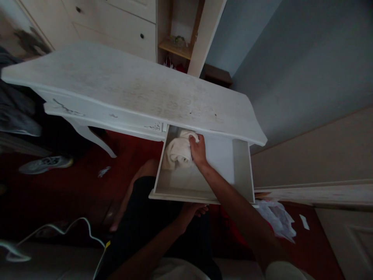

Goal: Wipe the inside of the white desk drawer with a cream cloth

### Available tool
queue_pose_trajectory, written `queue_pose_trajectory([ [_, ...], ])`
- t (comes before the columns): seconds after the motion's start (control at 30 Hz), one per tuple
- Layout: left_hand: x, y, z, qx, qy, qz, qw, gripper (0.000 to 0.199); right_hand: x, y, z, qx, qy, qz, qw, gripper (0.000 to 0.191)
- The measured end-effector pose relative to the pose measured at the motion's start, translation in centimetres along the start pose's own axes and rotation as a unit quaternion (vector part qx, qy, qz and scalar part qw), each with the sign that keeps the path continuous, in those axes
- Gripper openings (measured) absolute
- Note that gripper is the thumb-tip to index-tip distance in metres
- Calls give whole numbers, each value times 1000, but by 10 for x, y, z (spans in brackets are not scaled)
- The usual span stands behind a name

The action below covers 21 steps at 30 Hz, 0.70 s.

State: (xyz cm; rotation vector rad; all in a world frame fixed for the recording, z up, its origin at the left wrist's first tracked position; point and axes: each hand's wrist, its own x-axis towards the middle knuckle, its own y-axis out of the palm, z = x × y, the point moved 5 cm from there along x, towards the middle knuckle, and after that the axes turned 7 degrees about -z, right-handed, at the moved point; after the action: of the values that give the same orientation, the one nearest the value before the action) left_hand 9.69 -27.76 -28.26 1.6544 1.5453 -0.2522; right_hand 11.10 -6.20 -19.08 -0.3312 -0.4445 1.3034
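Observation:
My right hand (198, 151) reaches into the pulled-out drawer (201, 197) and grips a crumpled cream cloth (178, 151). The cloth lies bunched against the drawer's left side, and the pale drawer bottom shows to the right of it. Just below the drawer's front edge, over my lap, is my left hand (190, 213). Its fingers are loosely curled with nothing visible in them. Whether it touches the drawer front, I cannot tell.
The drawer belongs to a white desk (96, 74) with a scuffed top. Behind stands a cabinet (116, 23) with one open door. A shoe (46, 164) and a plastic bag (275, 217) lie on the red floor. A white cable (72, 223) runs at lower left.

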Motion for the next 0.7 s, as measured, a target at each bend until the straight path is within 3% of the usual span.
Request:
queue_pose_trajectory([
  [0.1,3,0,4,3,9,7,1000,30,16,24,14,37,-20,-61,997,48],
  [0.27,15,-1,16,9,9,11,1000,38,7,58,22,82,28,4,996,55],
  [0.47,15,0,14,-7,-1,12,1000,32,-47,44,29,94,65,132,985,58],
  [0.6,9,0,8,-12,-2,2,1000,28,-85,31,33,66,23,234,970,61],
  [0.7,7,0,7,-6,2,7,1000,26,-102,23,39,6,-21,290,957,73],
])
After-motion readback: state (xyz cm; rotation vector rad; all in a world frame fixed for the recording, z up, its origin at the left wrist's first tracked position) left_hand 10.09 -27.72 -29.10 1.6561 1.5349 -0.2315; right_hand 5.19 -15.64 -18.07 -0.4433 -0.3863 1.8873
